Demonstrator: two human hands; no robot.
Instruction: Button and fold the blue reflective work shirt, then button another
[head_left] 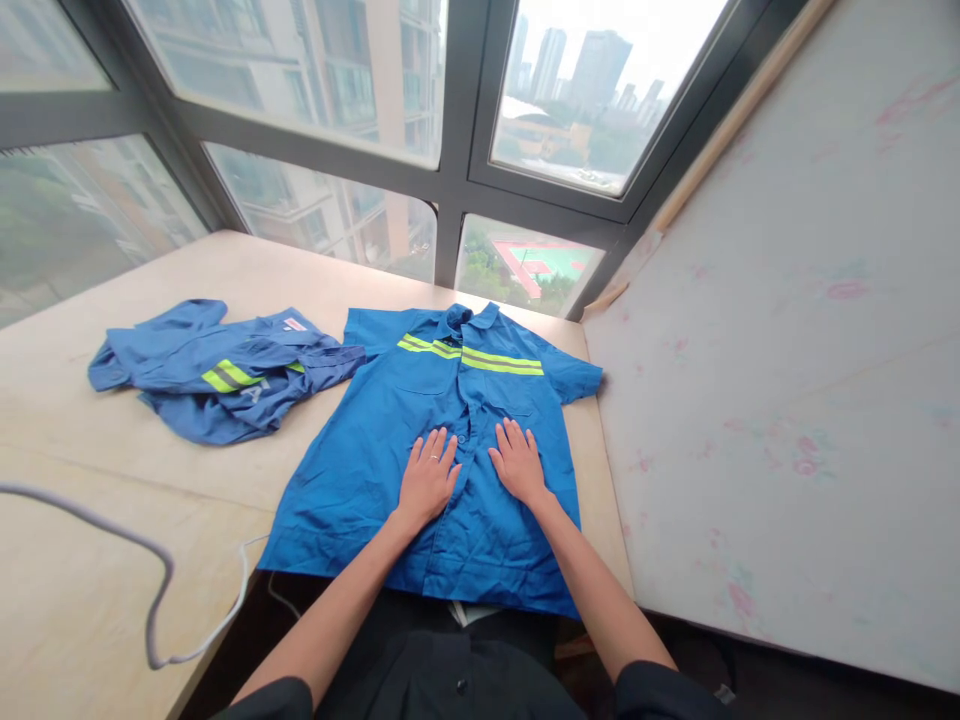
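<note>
A blue short-sleeved work shirt (352, 470) lies spread front side up, its collar toward the window and its hem hanging at the near edge. Yellow-green and grey reflective stripes cross its chest. My left hand (429, 475) rests flat on the shirt just left of the button placket, fingers stretched out, a ring on one finger. On the other side of the placket, my right hand (519, 462) also lies flat with its fingers extended. Neither hand grips the cloth. Left of the shirt is a second blue garment (225, 370), crumpled, with a reflective stripe and partly visible lettering.
The pale wooden surface (67, 450) carries both garments. A white cable (161, 590) curls over its left front part. Dark-framed windows (450, 180) stand behind it, and a flower-patterned wall (750, 350) bounds the right side.
</note>
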